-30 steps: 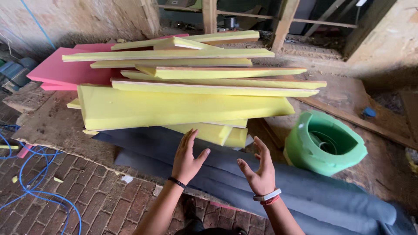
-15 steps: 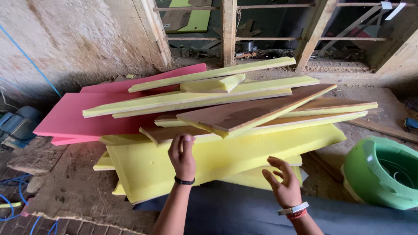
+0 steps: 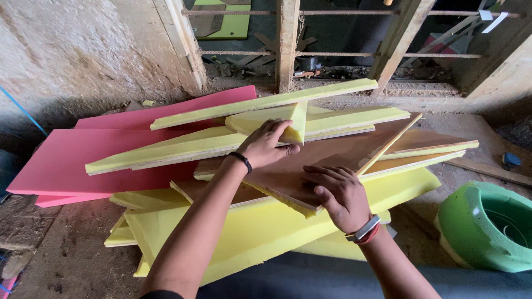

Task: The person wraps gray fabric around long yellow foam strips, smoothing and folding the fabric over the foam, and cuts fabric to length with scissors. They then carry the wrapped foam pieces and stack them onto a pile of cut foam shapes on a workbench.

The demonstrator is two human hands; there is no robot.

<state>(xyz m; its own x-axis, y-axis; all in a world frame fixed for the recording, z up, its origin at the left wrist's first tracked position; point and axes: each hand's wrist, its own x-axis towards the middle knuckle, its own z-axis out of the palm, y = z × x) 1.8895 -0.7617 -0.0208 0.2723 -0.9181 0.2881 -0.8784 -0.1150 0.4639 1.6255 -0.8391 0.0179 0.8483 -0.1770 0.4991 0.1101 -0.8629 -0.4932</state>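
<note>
A heap of yellow foam pieces lies on the dirt floor, some backed with brown board. My left hand (image 3: pixel 267 145) grips a small yellow foam block (image 3: pixel 277 123) on top of the heap, fingers curled over its near edge. My right hand (image 3: pixel 339 195) rests palm down, fingers spread, on a brown board-faced foam panel (image 3: pixel 343 155) in the middle of the heap. Long yellow foam strips (image 3: pixel 260 105) lie across the pile. A thick yellow foam slab (image 3: pixel 260 232) sits underneath.
Pink foam sheets (image 3: pixel 83 160) lie at the left under the heap. A green foam roll (image 3: pixel 487 224) stands at the right. A dark grey sheet (image 3: pixel 332 279) runs along the bottom edge. A rough wall and wooden window frame (image 3: pixel 288 44) stand behind.
The view has closed in on the heap. Both hands went forward from open in the air: the left took hold of the small foam block, the right came down on the brown panel.
</note>
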